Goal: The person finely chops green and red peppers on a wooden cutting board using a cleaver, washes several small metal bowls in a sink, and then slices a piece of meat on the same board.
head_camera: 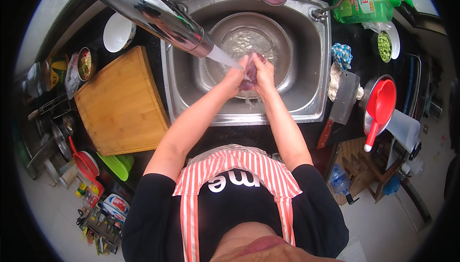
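Water runs from the metal faucet [201, 44] onto a piece of dark red raw meat [250, 73], which both my hands hold between them. My left hand [235, 75] grips it from the left side and my right hand [264, 72] from the right, with fingers partly wrapped round it. Beneath them a round metal basin [285, 39] with rippling water stands in the stainless steel sink [309, 64]. Some water falls past the meat towards the basin's near edge. The undersides of the hands are hidden.
Left of the sink lie a wooden cutting board [120, 103] and a white bowl [116, 33]. On the right are a cleaver [343, 98], a red plastic ladle [381, 100] over a metal bowl, a blue-and-white cloth [341, 56], a bowl of chopped green vegetable [384, 46] and a green soap bottle [366, 3].
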Motion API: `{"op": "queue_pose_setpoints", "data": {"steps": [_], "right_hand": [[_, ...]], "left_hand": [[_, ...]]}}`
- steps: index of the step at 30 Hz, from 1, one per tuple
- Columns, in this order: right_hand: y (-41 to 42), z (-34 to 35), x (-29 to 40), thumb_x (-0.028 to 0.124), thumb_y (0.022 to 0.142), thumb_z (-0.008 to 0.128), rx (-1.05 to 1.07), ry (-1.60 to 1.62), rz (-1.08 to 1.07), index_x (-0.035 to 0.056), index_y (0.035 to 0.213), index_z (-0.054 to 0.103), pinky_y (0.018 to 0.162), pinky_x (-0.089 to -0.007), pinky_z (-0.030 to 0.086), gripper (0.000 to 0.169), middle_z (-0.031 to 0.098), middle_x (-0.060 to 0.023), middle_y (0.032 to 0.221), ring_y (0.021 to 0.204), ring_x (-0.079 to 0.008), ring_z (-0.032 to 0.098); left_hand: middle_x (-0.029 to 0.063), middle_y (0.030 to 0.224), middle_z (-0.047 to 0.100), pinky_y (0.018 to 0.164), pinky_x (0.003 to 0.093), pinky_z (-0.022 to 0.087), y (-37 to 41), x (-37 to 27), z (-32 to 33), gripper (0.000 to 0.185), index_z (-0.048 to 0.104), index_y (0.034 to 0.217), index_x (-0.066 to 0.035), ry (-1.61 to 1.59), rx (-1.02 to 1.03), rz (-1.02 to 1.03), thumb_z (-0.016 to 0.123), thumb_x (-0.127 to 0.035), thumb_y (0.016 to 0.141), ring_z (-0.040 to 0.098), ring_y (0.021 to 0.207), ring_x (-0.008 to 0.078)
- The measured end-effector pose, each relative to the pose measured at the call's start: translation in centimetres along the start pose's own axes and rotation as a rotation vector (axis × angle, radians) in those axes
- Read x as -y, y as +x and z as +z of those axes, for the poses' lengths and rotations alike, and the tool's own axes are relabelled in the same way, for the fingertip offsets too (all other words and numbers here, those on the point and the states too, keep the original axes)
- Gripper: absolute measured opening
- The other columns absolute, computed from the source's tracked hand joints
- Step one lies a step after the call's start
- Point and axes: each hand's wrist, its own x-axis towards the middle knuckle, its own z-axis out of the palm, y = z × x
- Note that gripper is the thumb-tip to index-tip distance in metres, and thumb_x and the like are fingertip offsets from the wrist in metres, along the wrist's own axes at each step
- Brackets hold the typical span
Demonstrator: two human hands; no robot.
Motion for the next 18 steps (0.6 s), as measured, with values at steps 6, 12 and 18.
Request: {"op": "queue_pose_setpoints", "data": {"steps": [6,12,18], "right_hand": [[-0.5,1.7,-1.2,0.014,0.085,0.059,0.011,0.318,0.03,0.004,0.109,0.057,0.081,-0.0314,0.048,0.026,0.06,-0.0054,0.103,0.094,-0.0168,0.057],[-3.9,-2.7,0.8,0.005,0.076,0.061,0.135,-0.793,-0.591,0.012,0.125,0.051,0.094,-0.0332,0.04,0.051,0.054,-0.009,0.122,0.109,-0.0214,0.052],[-16.1,-13.1,7.5,0.011,0.071,0.064,-0.629,-1.478,-0.887,0.0066,0.121,0.049,0.096,-0.0421,0.033,0.052,0.049,-0.0155,0.119,0.116,-0.0315,0.043]], "left_hand": [[0.0052,0.104,0.058,0.076,0.0267,0.047,-0.7,0.7,-1.2,0.051,0.048,0.119,-0.005,0.137,-0.076,0.398,0.07,-0.024,0.078,0.055,0.094,0.0133],[0.0053,0.095,0.063,0.075,0.0245,0.047,-4.8,-2.8,-4.3,0.03,0.057,0.108,-0.006,0.785,-0.27,0.57,0.064,-0.005,0.079,0.059,0.084,0.0114],[0.0152,0.089,0.061,0.069,0.0391,0.046,-10.5,-8.7,-7.1,0.03,0.054,0.103,-0.01,1.053,-0.5,0.838,0.063,-0.008,0.074,0.06,0.082,0.0346]]}}
